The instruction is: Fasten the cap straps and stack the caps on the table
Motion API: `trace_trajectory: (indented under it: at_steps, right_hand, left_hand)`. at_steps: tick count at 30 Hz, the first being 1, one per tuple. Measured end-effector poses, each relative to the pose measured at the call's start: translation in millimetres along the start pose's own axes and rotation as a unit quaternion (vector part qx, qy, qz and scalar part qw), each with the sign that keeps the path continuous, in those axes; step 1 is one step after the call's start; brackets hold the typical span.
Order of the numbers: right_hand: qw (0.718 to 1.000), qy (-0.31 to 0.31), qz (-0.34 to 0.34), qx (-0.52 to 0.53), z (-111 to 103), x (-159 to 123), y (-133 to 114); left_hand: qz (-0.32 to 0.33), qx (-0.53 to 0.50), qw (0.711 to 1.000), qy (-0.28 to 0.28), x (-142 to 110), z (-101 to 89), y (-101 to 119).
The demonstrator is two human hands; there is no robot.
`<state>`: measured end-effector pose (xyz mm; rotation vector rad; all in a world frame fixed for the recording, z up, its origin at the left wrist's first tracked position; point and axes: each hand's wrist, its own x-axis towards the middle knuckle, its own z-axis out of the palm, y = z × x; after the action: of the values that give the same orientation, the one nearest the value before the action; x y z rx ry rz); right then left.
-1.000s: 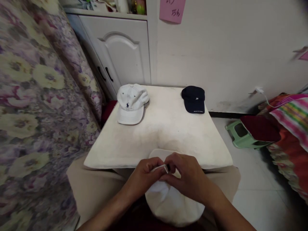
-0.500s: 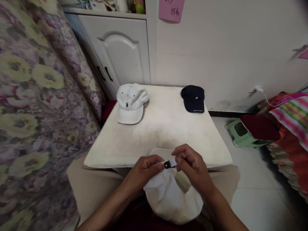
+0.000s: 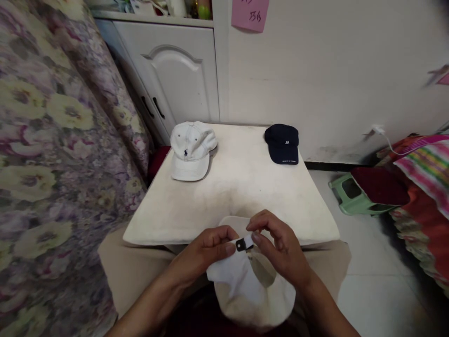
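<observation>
A white cap (image 3: 245, 290) lies upside down over my lap at the near edge of a small white table (image 3: 242, 187). My left hand (image 3: 205, 255) pinches the cap's back strap beside a small black buckle (image 3: 240, 245). My right hand (image 3: 277, 248) pinches the other end of the strap right next to the buckle, thumb and forefinger pressed together. Both hands meet over the cap's rear opening.
A white cap with a small logo (image 3: 191, 150) rests at the table's far left, a dark navy cap (image 3: 282, 142) at its far right. A floral cover (image 3: 52, 140) rises on the left. A green stool (image 3: 354, 194) and striped bedding (image 3: 424, 178) are right.
My hands have parted a little, which bares the black buckle and the cap's rear opening. The cap has tipped slightly toward me. Both caps on the table stay put.
</observation>
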<state>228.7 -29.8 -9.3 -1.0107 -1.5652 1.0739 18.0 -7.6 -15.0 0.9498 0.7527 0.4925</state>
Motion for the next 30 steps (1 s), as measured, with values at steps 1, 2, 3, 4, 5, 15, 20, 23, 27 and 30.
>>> trace_trajectory:
  at_steps: [1, 2, 3, 4, 5, 15, 20, 23, 27, 30]
  right_hand:
    - [1.000, -0.006, -0.001, 0.007, 0.1, -0.2, 0.3]
    - [1.000, -0.011, -0.002, 0.014, 0.5, -0.5, 0.7]
    - [1.000, -0.016, -0.002, 0.020, 1.1, -0.8, 1.1]
    - [0.999, -0.019, -0.001, 0.026, 1.9, -1.2, 1.5]
    - [0.999, -0.021, 0.000, 0.029, 2.6, -1.5, 1.9]
    - [0.973, -0.122, 0.157, 0.116, 0.2, -7.4, 7.5]
    - [0.957, -0.141, 0.197, 0.159, 1.2, -7.2, 16.3]
    - [0.963, -0.120, 0.193, 0.142, 1.9, -3.8, 18.0]
    - [0.974, -0.074, 0.188, 0.104, 0.1, -1.4, 24.2]
    - [0.979, -0.033, 0.178, 0.096, -5.3, -2.6, 34.0]
  left_hand:
    - [-0.003, -0.004, 1.000, -0.002, 0.3, 0.2, -0.7]
    - [-0.005, -0.007, 1.000, -0.002, 0.7, 0.8, -1.1]
    - [-0.008, -0.010, 1.000, -0.002, 1.1, 1.7, -1.3]
    - [-0.009, -0.013, 1.000, -0.001, 1.4, 2.7, -1.3]
    - [-0.010, -0.015, 1.000, 0.003, 1.7, 3.9, -1.1]
    - [-0.008, -0.047, 0.997, 0.058, 2.2, 7.3, 0.0]
    - [-0.013, -0.043, 0.998, 0.044, 0.4, 6.1, 0.9]
    - [-0.015, -0.049, 0.998, 0.037, -0.4, 4.2, 0.3]
    - [-0.012, -0.055, 0.998, 0.038, 0.3, 1.3, -1.5]
    - [-0.012, -0.057, 0.998, 0.039, 1.3, 0.1, -3.1]
